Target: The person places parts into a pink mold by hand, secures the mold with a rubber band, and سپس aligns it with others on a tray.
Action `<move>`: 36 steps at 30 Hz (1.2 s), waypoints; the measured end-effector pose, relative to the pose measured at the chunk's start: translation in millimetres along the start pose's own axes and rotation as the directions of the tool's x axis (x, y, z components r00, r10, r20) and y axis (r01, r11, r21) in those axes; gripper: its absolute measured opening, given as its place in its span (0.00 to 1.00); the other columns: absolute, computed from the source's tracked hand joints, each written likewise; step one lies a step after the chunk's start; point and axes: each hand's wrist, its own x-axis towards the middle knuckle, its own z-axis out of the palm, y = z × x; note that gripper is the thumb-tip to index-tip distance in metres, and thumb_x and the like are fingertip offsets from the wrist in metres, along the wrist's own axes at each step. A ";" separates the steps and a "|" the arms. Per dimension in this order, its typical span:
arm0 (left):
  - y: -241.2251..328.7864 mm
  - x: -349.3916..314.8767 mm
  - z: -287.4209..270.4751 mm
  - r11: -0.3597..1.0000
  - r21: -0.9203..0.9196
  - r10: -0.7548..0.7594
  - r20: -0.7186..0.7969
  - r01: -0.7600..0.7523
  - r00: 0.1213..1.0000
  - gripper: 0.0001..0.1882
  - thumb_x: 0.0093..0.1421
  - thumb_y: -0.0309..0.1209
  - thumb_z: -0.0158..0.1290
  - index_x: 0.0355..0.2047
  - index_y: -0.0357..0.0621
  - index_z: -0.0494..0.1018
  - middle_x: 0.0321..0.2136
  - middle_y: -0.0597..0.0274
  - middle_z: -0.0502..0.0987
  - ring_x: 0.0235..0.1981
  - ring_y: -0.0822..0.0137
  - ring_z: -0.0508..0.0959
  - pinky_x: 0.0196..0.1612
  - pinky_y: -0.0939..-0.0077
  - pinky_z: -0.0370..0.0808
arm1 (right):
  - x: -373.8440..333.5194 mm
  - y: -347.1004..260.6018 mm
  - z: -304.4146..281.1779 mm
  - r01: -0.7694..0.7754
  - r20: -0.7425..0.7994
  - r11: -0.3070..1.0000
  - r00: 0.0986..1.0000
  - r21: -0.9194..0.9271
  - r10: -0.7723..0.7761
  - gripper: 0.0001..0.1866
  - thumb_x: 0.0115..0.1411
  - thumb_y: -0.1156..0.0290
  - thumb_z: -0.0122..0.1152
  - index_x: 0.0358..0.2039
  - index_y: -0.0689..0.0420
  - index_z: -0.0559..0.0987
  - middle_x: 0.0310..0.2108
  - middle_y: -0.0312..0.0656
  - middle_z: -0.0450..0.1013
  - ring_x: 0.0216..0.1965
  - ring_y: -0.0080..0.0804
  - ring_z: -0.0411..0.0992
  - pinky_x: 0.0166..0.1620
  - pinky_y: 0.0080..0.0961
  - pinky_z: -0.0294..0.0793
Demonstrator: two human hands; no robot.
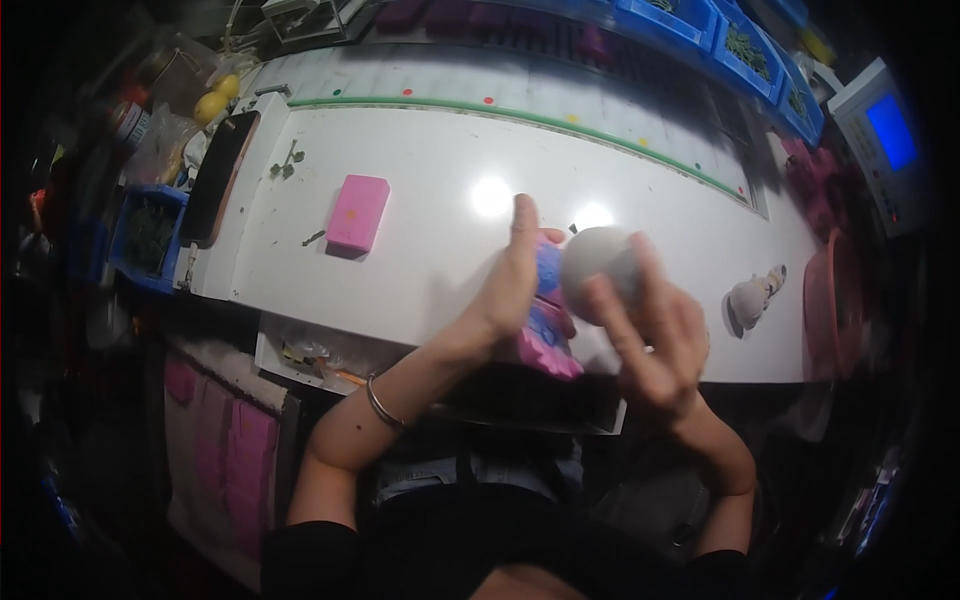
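Just above the front of the white worktop, my left hand [512, 282] is closed around a pink and blue piece [548, 345] with a scalloped lower edge. Its thumb points up, and the palm hides much of the piece. Close to its right side is a smooth grey rounded lump [598, 262], gripped by the fingers of my right hand [665, 345]. Motion blurs that hand slightly. Whether the lump touches the pink and blue piece, I cannot tell. A pink rectangular block [358, 213] lies on the worktop to the left.
The white worktop [420, 150] has a green strip along its back. At right lie a small grey lumpy piece [748, 302] and a pink basin [832, 305]. A phone [220, 175] rests at the left edge. Blue bins [745, 50] and a device with a blue screen [885, 130] stand at back right.
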 end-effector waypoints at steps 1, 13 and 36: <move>-7.9 7.5 16.0 0.988 0.069 0.151 -0.165 -0.141 0.975 0.41 0.64 0.61 0.14 0.45 0.41 0.67 0.33 0.59 0.75 0.34 0.69 0.75 0.41 0.77 0.75 | -0.3 -4.7 -0.3 0.089 0.122 0.996 0.989 0.002 -0.089 0.24 0.50 0.75 0.60 0.50 0.46 0.78 0.50 0.55 0.71 0.29 0.29 0.68 0.32 0.21 0.71; -9.0 1.9 2.5 0.793 0.163 0.606 -0.107 -0.587 0.789 0.27 0.67 0.49 0.40 0.46 0.33 0.68 0.29 0.56 0.75 0.25 0.72 0.76 0.28 0.83 0.75 | 2.2 -3.8 -23.9 -0.243 0.204 0.908 0.962 0.341 0.181 0.26 0.46 0.82 0.57 0.50 0.58 0.76 0.50 0.62 0.68 0.28 0.37 0.70 0.33 0.26 0.72; 2.6 -13.3 34.3 0.741 0.296 0.662 -0.167 -0.603 0.731 0.31 0.69 0.47 0.35 0.36 0.27 0.74 0.28 0.54 0.79 0.30 0.70 0.77 0.35 0.78 0.74 | 4.9 -18.8 -31.2 -0.172 0.341 0.957 0.936 0.233 0.085 0.30 0.45 0.81 0.58 0.54 0.55 0.74 0.52 0.60 0.67 0.30 0.33 0.70 0.33 0.22 0.70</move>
